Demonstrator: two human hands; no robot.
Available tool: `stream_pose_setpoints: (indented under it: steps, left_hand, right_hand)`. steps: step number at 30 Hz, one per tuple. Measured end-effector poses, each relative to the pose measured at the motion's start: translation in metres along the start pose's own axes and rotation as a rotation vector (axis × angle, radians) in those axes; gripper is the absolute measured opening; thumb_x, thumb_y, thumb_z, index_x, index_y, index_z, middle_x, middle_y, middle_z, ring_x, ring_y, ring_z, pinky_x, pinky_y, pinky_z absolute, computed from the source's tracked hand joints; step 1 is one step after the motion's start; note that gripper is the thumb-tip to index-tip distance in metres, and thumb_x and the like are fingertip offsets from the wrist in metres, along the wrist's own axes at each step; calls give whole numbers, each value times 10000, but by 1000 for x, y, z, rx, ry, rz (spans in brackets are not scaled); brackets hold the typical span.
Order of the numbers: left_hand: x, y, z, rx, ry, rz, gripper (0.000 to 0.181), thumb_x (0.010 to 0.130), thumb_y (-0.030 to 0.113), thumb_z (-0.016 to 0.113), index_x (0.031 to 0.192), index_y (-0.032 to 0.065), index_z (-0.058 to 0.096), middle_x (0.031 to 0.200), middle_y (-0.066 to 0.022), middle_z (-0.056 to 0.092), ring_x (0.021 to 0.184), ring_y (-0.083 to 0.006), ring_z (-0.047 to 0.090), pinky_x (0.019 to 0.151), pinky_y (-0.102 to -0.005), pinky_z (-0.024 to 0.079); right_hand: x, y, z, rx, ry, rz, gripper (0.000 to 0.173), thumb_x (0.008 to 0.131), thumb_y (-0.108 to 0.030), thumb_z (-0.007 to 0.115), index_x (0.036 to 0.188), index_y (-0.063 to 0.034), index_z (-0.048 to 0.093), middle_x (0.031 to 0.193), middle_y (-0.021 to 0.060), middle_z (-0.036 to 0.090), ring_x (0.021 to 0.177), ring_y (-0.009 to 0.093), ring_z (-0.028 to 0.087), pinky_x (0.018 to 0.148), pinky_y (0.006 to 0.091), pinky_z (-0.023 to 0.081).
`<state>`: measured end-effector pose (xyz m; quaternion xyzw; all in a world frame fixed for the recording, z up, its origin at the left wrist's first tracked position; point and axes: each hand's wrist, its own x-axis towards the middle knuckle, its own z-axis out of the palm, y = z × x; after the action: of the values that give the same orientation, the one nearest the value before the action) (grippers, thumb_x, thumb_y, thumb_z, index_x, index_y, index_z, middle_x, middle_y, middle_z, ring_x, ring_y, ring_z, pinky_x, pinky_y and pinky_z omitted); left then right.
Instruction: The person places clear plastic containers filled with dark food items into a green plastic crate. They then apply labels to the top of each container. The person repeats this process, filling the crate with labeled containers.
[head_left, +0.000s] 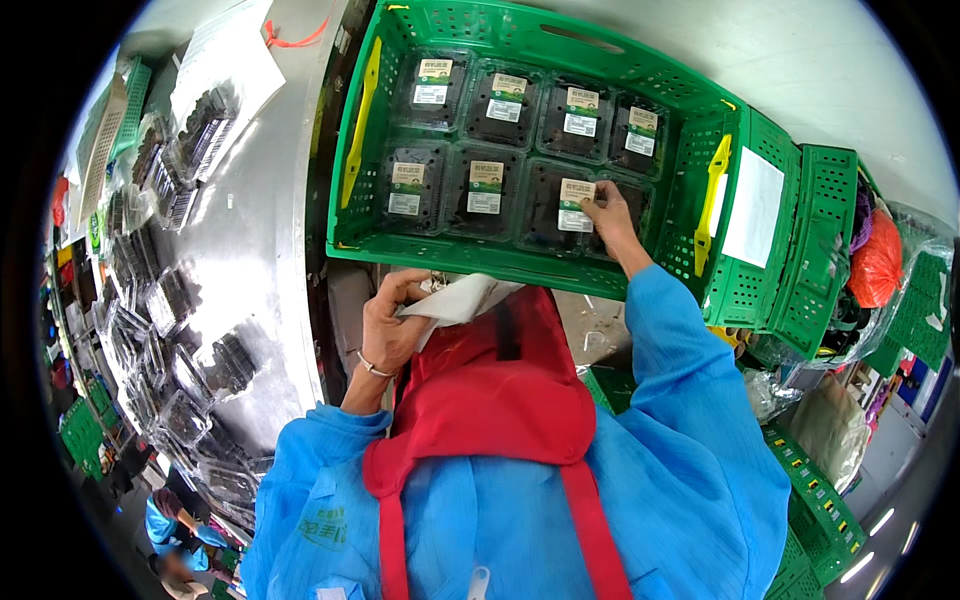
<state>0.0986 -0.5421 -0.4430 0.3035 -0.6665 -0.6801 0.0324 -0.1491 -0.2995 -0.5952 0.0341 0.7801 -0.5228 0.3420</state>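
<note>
In front of me is a green perforated plastic crate (517, 259) holding two rows of clear lidded plastic boxes with dark contents. My right hand (616, 217) reaches over its near right part and pinches the right edge of a printed label (577, 204). That label lies over a front-row clear box (541, 196); whether it is stuck down I cannot tell. The box at the front right corner is partly hidden by the hand and bears no visible label. My left hand (391, 319), below the crate's near rim, grips white backing paper (457, 301), which is creased and folded.
A metal table (262, 225) on the left carries many empty-looking clear boxes (180, 382) and papers (225, 64). More green crates (814, 240) stand at the right, near a red plastic bag (875, 259). A co-worker in blue (176, 525) is at the lower left.
</note>
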Motion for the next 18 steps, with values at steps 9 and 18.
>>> stream_pose_setpoints:
  steps: [9,18]
  left_hand:
    - [27,32,13,587,-5,565,326,590,-65,654,892,50,610,853,-96,641,776,-265,616,754,-348,484]
    - [66,48,24,267,-76,490,191,648,-77,645,780,51,594,812,-28,612,734,-142,582,722,-279,473]
  right_hand:
    - [16,13,45,-793,0,-159,564,786,-144,634,1196,38,292,864,286,591,785,437,595,631,497,478]
    - [-100,-116,52,245,-548,-220,522,833,-192,618,1282,-7,426,1076,104,579,966,155,541,846,292,438]
